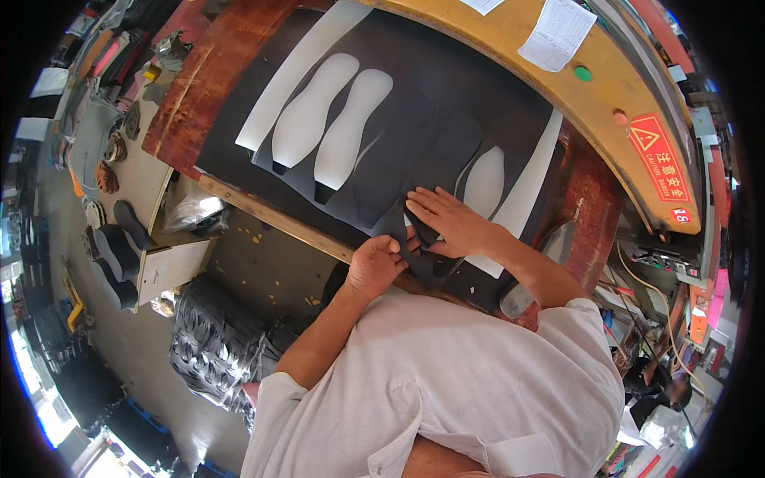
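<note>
Lying across the black mat [223, 147], the dark sheet [382, 187] reaches the table's near edge, where both hands meet it. The left hand [376, 263] is pinched on a flap at its near end, thumb and fingers together on the material. The right hand [456, 225] rests palm down just beside, its fingers extended over the sheet and its thumb apart from them; it clamps nothing that shows.

Left of the sheet lie two white sole shapes [315, 111], side by side with dark tips, and beyond them a white strip [299, 76]. A smaller white oval [484, 183] and another strip [532, 179] lie to the right.

Under the mat is a red table [187, 103] with a wooden edge [271, 217]. A yellow beam [606, 95] arches over the far side, bearing papers [558, 33], a green button [583, 73] and a red sign [660, 155]. Black soles [115, 253] stand at far left; below, a wrapped bundle [211, 338] sits on the floor [159, 370].
</note>
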Available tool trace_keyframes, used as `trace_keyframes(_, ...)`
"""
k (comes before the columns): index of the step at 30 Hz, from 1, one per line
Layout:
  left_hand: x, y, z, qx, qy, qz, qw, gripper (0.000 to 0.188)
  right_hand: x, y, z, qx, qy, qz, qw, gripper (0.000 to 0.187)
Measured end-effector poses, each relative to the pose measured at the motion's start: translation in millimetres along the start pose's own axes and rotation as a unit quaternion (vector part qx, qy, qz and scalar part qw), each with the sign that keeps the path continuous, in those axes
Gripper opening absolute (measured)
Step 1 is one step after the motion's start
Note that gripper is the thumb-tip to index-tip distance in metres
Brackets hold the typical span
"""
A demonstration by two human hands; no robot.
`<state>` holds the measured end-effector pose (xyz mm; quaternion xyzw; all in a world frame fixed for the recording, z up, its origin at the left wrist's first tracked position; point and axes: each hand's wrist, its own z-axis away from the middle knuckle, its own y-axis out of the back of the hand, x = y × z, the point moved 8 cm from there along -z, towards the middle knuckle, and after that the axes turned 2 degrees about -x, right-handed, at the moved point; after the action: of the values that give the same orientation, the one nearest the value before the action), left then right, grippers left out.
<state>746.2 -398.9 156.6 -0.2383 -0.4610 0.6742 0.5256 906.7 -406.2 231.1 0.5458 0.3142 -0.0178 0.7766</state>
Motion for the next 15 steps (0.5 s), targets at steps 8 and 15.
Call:
trace_keyframes(8,7.4,48.6,26.5,0.266,-0.023,-0.142,0.953,0.029,61.8,176.2,83.9,0.522,-0.285,-0.181,0.783,0.029)
trace_keyframes(15,67.1,51.7,14.3,0.264,-0.124,-0.043,0.955,0.021,-28.3,121.7,-20.4,0.379,0.063,0.028,0.923,0.040)
